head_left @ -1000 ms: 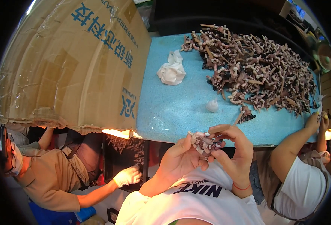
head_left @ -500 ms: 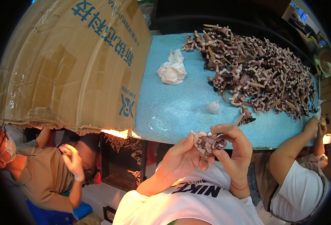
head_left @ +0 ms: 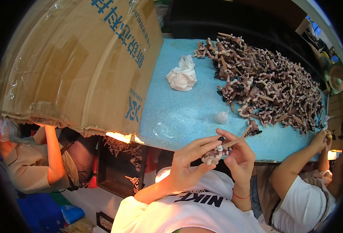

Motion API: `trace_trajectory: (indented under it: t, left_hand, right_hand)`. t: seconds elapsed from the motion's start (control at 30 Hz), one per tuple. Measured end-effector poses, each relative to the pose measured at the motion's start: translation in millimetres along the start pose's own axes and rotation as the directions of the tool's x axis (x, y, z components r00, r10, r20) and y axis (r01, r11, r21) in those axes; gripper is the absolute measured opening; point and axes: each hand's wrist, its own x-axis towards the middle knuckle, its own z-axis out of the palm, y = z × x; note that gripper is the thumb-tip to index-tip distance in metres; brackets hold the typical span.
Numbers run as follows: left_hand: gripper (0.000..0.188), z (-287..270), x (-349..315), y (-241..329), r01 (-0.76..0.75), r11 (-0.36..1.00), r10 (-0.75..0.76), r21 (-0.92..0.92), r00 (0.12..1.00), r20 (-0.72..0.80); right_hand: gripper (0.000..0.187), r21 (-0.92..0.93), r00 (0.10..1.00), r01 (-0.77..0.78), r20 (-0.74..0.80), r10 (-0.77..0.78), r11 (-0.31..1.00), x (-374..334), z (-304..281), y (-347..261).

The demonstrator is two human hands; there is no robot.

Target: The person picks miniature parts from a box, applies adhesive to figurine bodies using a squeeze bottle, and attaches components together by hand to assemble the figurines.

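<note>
Above the table's front edge, a small brown and pale toy figurine [head_left: 213, 155] is held between my two hands. My left hand [head_left: 188, 165] is closed on it, the thumb pressing from below and the fingers from above. My right hand [head_left: 241, 157] is curled around its other side with thumb and fingers; a long tan blade-like piece [head_left: 235, 143] stands out past these fingers. The hands hide part of the figurine. Just beyond them, a single similar figurine [head_left: 253, 128] lies at the near edge of a large heap of figurines [head_left: 270, 81].
A big cardboard box [head_left: 74, 70] stands at the left of the blue tabletop [head_left: 171, 116]. Crumpled white tissue [head_left: 182, 75] and a small white lump [head_left: 221, 116] lie on it. Below is a black crate [head_left: 119, 171] with figurines. Co-workers sit left [head_left: 35, 163] and right [head_left: 303, 194].
The figurine has been turned between my hands, so its blade-like piece now points up to the right. The co-worker at left has raised an arm toward the box.
</note>
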Motion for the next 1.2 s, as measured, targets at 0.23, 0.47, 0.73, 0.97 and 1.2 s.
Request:
trace_trajectory:
  t: [0.23,0.47,0.73,0.97,1.2]
  left_hand:
    - [0.045,3.9,4.1,5.5,-0.154,0.894,0.192,0.420,0.980,-0.051]
    - [0.050,8.9,3.7,18.4,-0.077,0.808,0.136,0.584,0.989,-0.059]
    - [0.043,6.7,2.8,9.7,0.069,0.983,-0.050,0.170,0.992,-0.118]
    - [0.053,-13.5,3.1,0.3,0.436,0.488,-0.431,-0.756,0.874,0.225]
    - [0.056,-16.0,1.7,0.6,0.460,0.292,-0.464,-0.839,0.835,0.296]
  right_hand:
    - [0.040,0.107,0.992,-0.118,-0.030,0.122,0.987,0.6,2.3,13.8]
    - [0.039,0.205,0.980,-0.188,-0.028,0.197,0.961,2.3,3.5,19.5]
    - [0.044,0.134,0.986,-0.099,-0.120,0.116,0.986,-8.2,-0.8,24.3]
    - [0.052,0.050,0.982,0.020,-0.189,-0.010,0.999,-11.9,4.8,8.4]
    - [0.044,-0.028,0.995,0.020,-0.094,-0.022,0.999,-9.7,7.6,1.5]
